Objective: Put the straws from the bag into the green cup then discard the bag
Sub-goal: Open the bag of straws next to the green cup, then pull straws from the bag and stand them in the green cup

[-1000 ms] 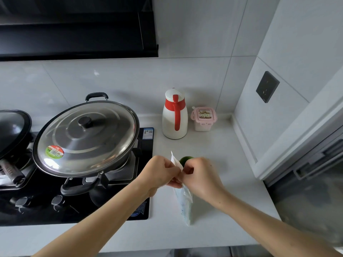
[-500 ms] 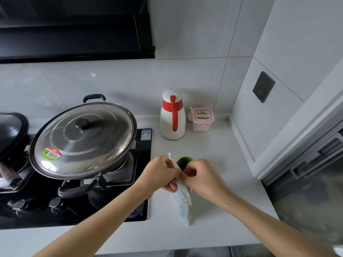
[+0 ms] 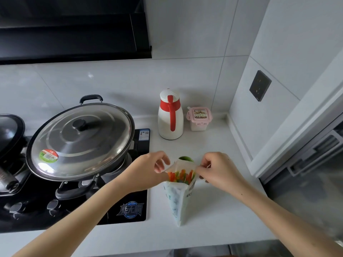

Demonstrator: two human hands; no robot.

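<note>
Left hand [image 3: 148,169] and right hand [image 3: 219,171] pinching bag [image 3: 178,197] mouth apart — straws [image 3: 181,176] inside (upright), green cup [image 3: 186,159] behind

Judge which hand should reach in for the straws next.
Probably the right hand: the cup sits just behind the bag, slightly nearer it, while the left hand keeps the bag open around the straws.

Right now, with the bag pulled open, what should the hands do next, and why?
Probably free the right hand to pinch the straws. The left hand could steady the bag. Its mouth gapes, straw tips show, and the green cup waits just behind.
</note>
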